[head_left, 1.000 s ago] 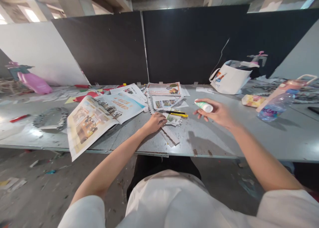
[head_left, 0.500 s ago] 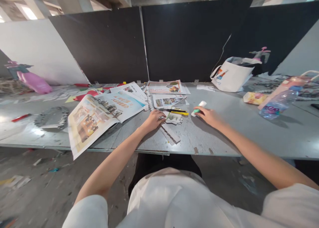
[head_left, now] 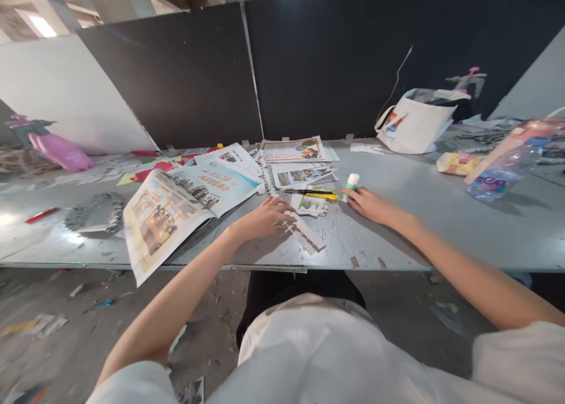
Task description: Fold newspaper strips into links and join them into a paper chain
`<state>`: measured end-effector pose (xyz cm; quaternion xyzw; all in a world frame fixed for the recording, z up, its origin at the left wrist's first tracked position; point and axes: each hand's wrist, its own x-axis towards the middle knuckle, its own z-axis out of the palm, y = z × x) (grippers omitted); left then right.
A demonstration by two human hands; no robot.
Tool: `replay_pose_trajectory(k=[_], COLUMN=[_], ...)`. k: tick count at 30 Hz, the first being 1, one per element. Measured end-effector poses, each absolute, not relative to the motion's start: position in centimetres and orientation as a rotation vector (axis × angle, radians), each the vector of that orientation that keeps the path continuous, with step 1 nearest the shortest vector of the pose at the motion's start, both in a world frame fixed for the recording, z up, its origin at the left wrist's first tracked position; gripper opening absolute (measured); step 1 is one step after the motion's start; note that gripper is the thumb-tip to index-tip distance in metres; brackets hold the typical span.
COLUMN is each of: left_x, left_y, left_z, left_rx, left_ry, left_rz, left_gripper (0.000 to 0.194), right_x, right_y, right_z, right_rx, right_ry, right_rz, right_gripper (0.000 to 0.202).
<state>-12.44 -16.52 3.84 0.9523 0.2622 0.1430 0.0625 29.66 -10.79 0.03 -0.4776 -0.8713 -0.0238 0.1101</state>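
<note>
My left hand (head_left: 266, 218) lies palm down with its fingers spread. Its fingertips are over the end of a pale paper strip (head_left: 311, 238) with a dark wavy line along it. A green-and-white glue stick (head_left: 352, 183) with a white cap stands upright on the table. Around its lower part are the fingers of my right hand (head_left: 371, 206). Between the hands, a yellow-and-black utility knife (head_left: 325, 194) rests across small cut paper pieces (head_left: 309, 205).
Left of my hands an open newspaper (head_left: 168, 215) overhangs the front edge of the grey table (head_left: 424, 227). Beyond it is a ring of folded paper (head_left: 95, 212). To the right stand a white bag (head_left: 412, 124) and a clear bottle (head_left: 503, 171). A black panel (head_left: 353, 62) rises behind.
The glue stick has gone from tilted to upright in my right hand. My left hand has shifted slightly left, its fingers now more stretched out. The view has also shifted a little.
</note>
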Motion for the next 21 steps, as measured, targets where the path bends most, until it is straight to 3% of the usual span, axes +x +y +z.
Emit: replay_pose_trajectory(k=[5,10,17,21], left_x=[-11.4,-10.8,-10.4,-10.1], left_y=[-18.4,-18.3,-17.6,-17.2], left_z=[4.4,4.3,4.0,3.9], left_rx=[2.964,2.993,2.943,2.904], left_ry=[0.72,0.694,0.65,0.675], left_rz=[0.289,0.249,0.352,0.372], left_gripper=[0.058,0.053,0.045,0.049], right_x=[29.7,29.2,22.4,16.9], right_y=[-11.9,-16.1,-25.9,-28.6], right_z=[1.3,2.9,5.4,4.7], right_rx=[-1.418,-1.543,-1.143,-1.365], right_ry=[-2.58,-2.519,-2.503,-2.596], right_rz=[-0.012,-0.082,0.103,0.226], right_gripper=[0.061,0.062,0.032,0.027])
